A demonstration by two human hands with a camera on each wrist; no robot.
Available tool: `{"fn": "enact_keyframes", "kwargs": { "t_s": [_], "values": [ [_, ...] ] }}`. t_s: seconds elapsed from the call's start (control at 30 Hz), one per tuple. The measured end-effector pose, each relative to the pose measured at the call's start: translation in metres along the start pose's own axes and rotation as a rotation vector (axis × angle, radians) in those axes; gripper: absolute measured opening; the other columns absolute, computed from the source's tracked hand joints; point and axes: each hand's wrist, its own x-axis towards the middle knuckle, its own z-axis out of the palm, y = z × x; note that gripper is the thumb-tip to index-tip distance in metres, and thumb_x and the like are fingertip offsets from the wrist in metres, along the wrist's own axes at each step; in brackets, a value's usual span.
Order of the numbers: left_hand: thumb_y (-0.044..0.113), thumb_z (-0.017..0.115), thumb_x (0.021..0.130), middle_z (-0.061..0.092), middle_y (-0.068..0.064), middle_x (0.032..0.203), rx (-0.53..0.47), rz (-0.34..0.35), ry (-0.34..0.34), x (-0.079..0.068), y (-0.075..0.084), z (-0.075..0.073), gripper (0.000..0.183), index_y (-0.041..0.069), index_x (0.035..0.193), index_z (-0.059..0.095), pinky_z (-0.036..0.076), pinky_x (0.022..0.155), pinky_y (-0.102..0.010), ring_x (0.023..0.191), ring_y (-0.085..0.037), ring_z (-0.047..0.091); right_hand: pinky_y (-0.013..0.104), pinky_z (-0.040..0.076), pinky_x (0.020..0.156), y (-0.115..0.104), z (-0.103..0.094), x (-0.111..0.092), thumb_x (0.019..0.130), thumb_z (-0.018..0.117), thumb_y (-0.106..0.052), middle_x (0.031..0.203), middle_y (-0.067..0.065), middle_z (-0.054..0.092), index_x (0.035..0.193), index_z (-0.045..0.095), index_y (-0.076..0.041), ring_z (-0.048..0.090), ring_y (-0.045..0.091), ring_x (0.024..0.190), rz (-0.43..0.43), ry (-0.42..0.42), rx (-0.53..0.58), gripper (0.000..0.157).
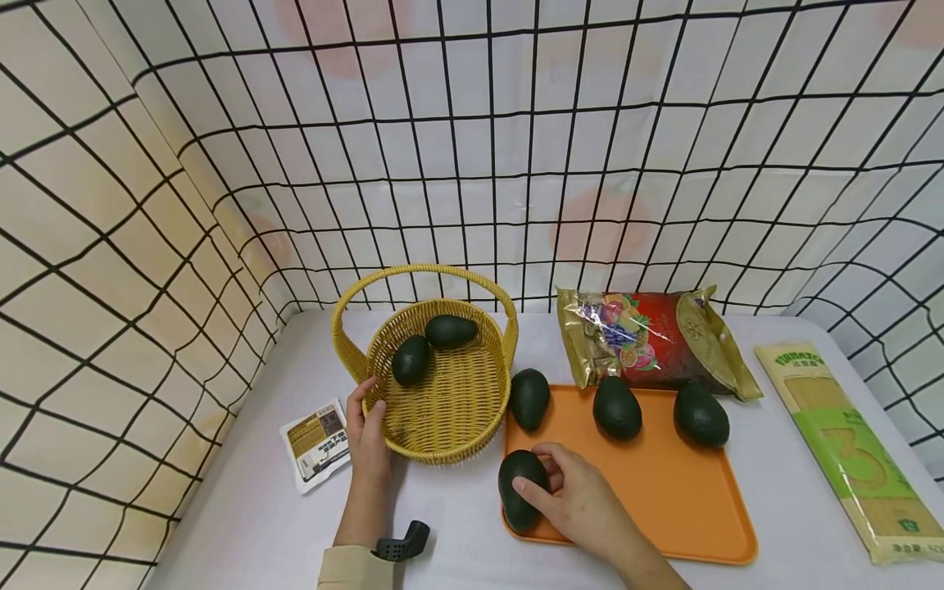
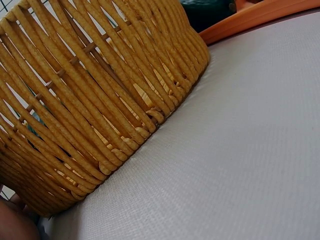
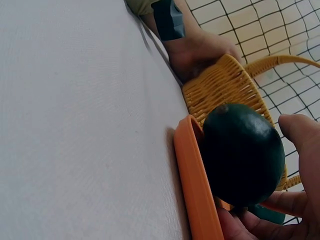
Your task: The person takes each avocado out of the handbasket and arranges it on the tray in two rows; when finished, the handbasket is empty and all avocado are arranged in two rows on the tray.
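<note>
My left hand (image 1: 369, 434) grips the near left rim of a yellow woven basket (image 1: 450, 447), thumb over the inner side. Two dark green avocados, one (image 1: 410, 360) upright and one (image 1: 451, 331) lying sideways, rest inside the basket. In the head view my right hand (image 1: 583, 500) holds another avocado (image 1: 522, 492) between thumb and fingers over the near left corner of an orange tray (image 1: 664, 508). The right wrist view shows this avocado (image 3: 242, 155) close beside the tray's rim (image 3: 192, 175). The left wrist view is mostly basket wall (image 2: 100, 90).
Three more avocados lie along the tray's far side, one (image 1: 529, 400) at its left corner, others (image 1: 617, 408) (image 1: 701, 415) farther right. Behind is a red and gold bag (image 1: 664, 336); a noodle-like packet (image 1: 848, 451) lies right, a small white packet (image 1: 317, 442) left. Black netting (image 1: 531, 176) surrounds the table.
</note>
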Motion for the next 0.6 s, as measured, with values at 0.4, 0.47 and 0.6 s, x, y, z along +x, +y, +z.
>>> {"fn": "enact_keyframes", "kwargs": {
  "t_s": [0.4, 0.47, 0.6],
  "values": [
    [0.010, 0.039, 0.104, 0.032, -0.005, 0.163, -0.010, -0.006, -0.007, -0.0002, 0.0008, 0.0003, 0.041, 0.009, 0.145, 0.045, 0.035, 0.109, -0.019, 0.153, -0.025, 0.027, 0.023, 0.050, 0.075, 0.0015, -0.0019, 0.0014, 0.082, 0.080, -0.054, 0.104, -0.007, 0.066, 0.127, 0.064, -0.024, 0.058, 0.006, 0.083, 0.010, 0.009, -0.006, 0.056],
    [0.009, 0.040, 0.104, 0.034, -0.006, 0.162, -0.023, 0.008, -0.008, 0.0008, -0.0003, 0.0004, 0.041, 0.006, 0.144, 0.045, 0.035, 0.107, -0.015, 0.152, -0.025, 0.029, 0.023, 0.050, 0.076, 0.0017, -0.0025, 0.0011, 0.083, 0.080, -0.053, 0.105, -0.006, 0.066, 0.128, 0.063, -0.023, 0.058, 0.006, 0.084, 0.008, 0.007, -0.002, 0.057],
    [0.007, 0.040, 0.104, 0.036, -0.010, 0.159, -0.038, 0.028, -0.003, 0.0015, -0.0013, 0.0004, 0.041, 0.003, 0.144, 0.045, 0.036, 0.103, -0.013, 0.149, -0.027, 0.032, 0.025, 0.052, 0.078, 0.0010, -0.0045, 0.0002, 0.083, 0.079, -0.053, 0.107, -0.005, 0.065, 0.129, 0.063, -0.023, 0.060, 0.005, 0.087, -0.001, 0.012, -0.010, 0.058]
  ]
}}
